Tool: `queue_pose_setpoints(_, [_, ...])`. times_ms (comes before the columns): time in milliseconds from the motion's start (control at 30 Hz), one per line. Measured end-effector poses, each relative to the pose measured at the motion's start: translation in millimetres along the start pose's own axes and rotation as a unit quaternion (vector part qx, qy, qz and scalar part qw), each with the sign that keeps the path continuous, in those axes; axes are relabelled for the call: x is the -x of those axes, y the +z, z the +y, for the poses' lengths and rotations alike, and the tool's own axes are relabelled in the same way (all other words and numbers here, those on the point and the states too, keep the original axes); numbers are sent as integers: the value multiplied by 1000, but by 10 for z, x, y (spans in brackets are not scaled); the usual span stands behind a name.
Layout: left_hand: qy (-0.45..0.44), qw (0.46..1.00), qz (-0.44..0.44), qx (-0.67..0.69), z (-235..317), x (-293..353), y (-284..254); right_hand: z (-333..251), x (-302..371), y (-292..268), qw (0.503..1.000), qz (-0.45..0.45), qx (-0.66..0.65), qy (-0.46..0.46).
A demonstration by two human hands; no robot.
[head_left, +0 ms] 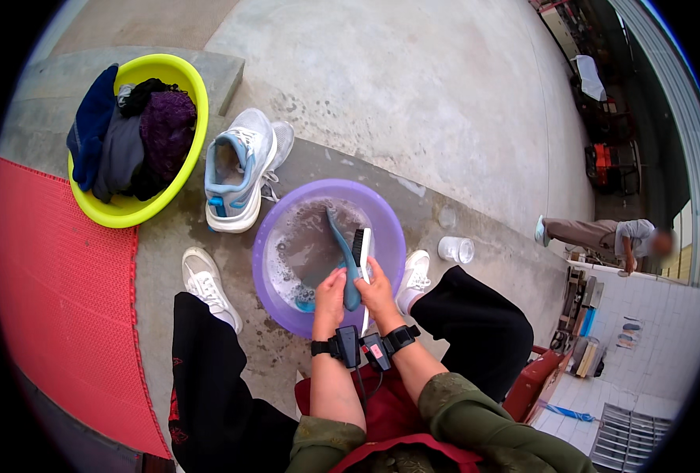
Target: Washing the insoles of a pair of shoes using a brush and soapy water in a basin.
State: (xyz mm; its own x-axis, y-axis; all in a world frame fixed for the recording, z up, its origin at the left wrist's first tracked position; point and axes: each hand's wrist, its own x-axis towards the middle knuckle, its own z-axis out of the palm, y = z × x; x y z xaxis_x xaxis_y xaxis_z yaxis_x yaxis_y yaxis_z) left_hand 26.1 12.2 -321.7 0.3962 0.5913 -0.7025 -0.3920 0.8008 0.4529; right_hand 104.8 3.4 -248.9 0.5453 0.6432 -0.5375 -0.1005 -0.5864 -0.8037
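Over the purple basin (pixel 393 223), my left hand (pixel 331 296) is closed on the lower part of a long, curved blue shoe insole (pixel 340 236). My right hand (pixel 378 292) grips a white-handled brush (pixel 367 244), whose dark bristles face the insole from the right; whether they touch it I cannot tell. The right fingers also lie close against the insole's edge. Foamy, greyish water (pixel 306 240) fills the basin, and a bit of something blue (pixel 306 305) shows in it near the left wrist.
Grey-and-blue sneakers (pixel 239 169) stand left of the basin, beyond them a yellow-green tub (pixel 200 134) of dark clothes (pixel 133 130). A clear plastic cup (pixel 455 249) is at the right. Red matting (pixel 58 292) covers the far left. A concrete step edge (pixel 413 189) runs behind the basin. Another person (pixel 602 235) is far right.
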Motion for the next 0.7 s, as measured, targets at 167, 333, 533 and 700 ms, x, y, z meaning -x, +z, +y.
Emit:
queue_pose_setpoints(167, [-72, 985, 22, 155, 101, 120, 142, -315, 113, -144, 983, 3, -136, 125])
queue_pose_setpoints(333, [-146, 934, -27, 325, 190, 181, 155, -156, 306, -231, 968, -18, -161, 193])
queue_pose_setpoints(533, [-89, 955, -40, 279, 39, 101, -91, 466, -97, -375, 978, -12, 203, -42])
queue_pose_setpoints(700, [-115, 961, 2, 251, -29, 2, -119, 411, -427, -129, 902, -55, 420, -80])
